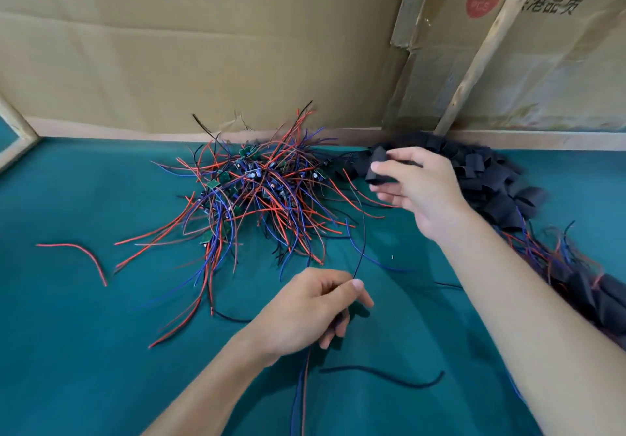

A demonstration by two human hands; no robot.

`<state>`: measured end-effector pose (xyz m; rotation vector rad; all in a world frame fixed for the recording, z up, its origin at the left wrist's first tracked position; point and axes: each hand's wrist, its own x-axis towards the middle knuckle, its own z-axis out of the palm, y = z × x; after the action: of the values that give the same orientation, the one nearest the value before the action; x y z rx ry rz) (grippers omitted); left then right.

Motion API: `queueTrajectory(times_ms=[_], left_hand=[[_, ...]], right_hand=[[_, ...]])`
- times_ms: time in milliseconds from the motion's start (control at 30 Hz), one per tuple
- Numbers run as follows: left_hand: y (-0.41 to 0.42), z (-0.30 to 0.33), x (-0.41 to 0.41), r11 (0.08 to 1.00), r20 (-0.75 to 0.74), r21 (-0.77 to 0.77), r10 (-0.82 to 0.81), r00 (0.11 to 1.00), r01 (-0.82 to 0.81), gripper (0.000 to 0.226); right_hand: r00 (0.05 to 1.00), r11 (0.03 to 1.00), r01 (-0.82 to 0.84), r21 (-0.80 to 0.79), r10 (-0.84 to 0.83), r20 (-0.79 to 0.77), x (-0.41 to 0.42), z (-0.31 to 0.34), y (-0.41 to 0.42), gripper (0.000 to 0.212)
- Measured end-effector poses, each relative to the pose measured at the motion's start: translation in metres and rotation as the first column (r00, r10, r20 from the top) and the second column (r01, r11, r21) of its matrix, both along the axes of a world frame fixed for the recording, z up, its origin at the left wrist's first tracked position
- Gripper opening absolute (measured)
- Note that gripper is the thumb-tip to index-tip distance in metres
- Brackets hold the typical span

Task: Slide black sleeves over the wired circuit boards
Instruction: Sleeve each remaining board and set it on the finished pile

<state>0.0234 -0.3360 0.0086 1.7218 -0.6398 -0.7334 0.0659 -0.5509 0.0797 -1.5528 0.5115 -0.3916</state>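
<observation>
Evidently the step in hand is the pairing of one sleeve with one wired board. The right hand [411,192] has its grip pinched on a short black tubular sleeve [378,164], held up just right of the tangled heap of small green circuit boards with red, blue and black wires [257,192], which serves as landmark. The left hand [305,310], nearer the person than the heap, pinches a thin black wire [360,232] between thumb and forefinger; that wire arcs up toward the heap, and red and blue leads hang from beneath the hand. Whether a board sits inside that hand cannot be told.

The next move, as I judge it, calls for bringing the sleeve's open mouth in line with the free wire ends, threading them through, then drawing the sleeve along until it covers a board. The sleeve looks soft and may flatten, so its mouth would need holding open.

Right of the heap lies the pile of loose black sleeves [491,178], against the cardboard wall [203,46] behind; farther right and nearer, a row of boards already sleeved [589,286] runs toward the frame's edge. Between the heap and the person the green cloth desk [67,334] offers room, crossed only by a stray red wire [81,256] to the left and a loose black cord [389,376].
</observation>
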Motion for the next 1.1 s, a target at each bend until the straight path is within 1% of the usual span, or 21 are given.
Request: queueTrajectory(times_ms=[100, 167, 267, 433, 567, 667, 733, 767, 800, 833, 900, 1000, 1033, 1100], left_hand=[[-0.001, -0.002, -0.001, 0.999, 0.046, 0.034, -0.013, 0.999, 0.011, 0.033], [-0.001, -0.002, -0.002, 0.999, 0.052, 0.040, -0.016, 0.999, 0.014, 0.032], [-0.002, -0.002, 0.000, 0.999, 0.051, 0.033, -0.011, 0.999, 0.009, 0.032], [0.001, -0.002, 0.000, 0.999, 0.077, 0.037, -0.009, 0.997, 0.006, 0.033], [-0.001, -0.001, 0.001, 1.000, 0.071, 0.001, 0.025, 0.997, -0.025, 0.034], [-0.001, -0.001, 0.002, 0.995, 0.032, -0.038, 0.089, 0.996, -0.087, 0.029], [0.000, 0.002, 0.002, 0.990, -0.053, -0.080, 0.109, 0.993, -0.113, 0.015], [0.001, 0.003, 0.002, 0.986, -0.111, -0.118, 0.108, 0.988, -0.121, 0.018], [0.002, 0.003, 0.003, 0.979, -0.158, -0.155, 0.107, 0.982, -0.132, 0.028], [0.003, 0.003, 0.004, 0.974, -0.173, -0.177, 0.113, 0.979, -0.143, 0.036], [0.004, 0.002, 0.005, 0.967, -0.114, -0.190, 0.152, 0.982, -0.172, 0.039], [0.001, -0.003, 0.004, 0.956, 0.021, -0.178, 0.239, 0.971, -0.232, 0.033], [0.000, -0.005, 0.003, 0.953, 0.084, -0.161, 0.272, 0.959, -0.257, 0.030], [-0.003, -0.007, -0.001, 0.948, 0.281, -0.107, 0.319, 0.905, -0.301, 0.029]], right_hand=[[0.994, 0.993, -0.111, 0.035, 0.111, 0.011, -0.008, 0.009, 0.008, 0.034], [0.985, 0.983, -0.170, 0.064, 0.168, 0.028, -0.010, 0.013, 0.013, 0.031], [0.973, 0.971, -0.229, 0.062, 0.228, 0.023, -0.013, 0.017, 0.018, 0.027], [0.956, 0.956, -0.291, 0.023, 0.292, -0.030, -0.024, 0.016, 0.018, 0.031], [0.937, 0.940, -0.341, 0.000, 0.340, -0.074, -0.045, 0.005, 0.018, 0.031], [0.953, 0.955, -0.298, -0.002, 0.298, -0.047, -0.064, -0.010, 0.023, 0.031], [0.974, 0.974, -0.228, 0.018, 0.228, -0.013, -0.075, -0.022, 0.028, 0.031], [0.982, 0.982, -0.187, 0.031, 0.187, 0.004, -0.080, -0.029, 0.031, 0.031], [0.988, 0.988, -0.151, 0.040, 0.151, 0.019, -0.084, -0.035, 0.034, 0.031], [0.992, 0.991, -0.125, 0.046, 0.124, 0.032, -0.089, -0.041, 0.038, 0.030], [0.994, 0.994, -0.094, 0.051, 0.092, 0.051, -0.095, -0.051, 0.046, 0.029], [0.995, 0.996, -0.068, 0.057, 0.064, 0.071, -0.098, -0.060, 0.053, 0.031], [0.996, 0.996, -0.053, 0.071, 0.048, 0.076, -0.098, -0.061, 0.053, 0.030], [0.997, 0.993, -0.037, 0.116, 0.028, 0.076, -0.099, -0.062, 0.054, 0.030]])
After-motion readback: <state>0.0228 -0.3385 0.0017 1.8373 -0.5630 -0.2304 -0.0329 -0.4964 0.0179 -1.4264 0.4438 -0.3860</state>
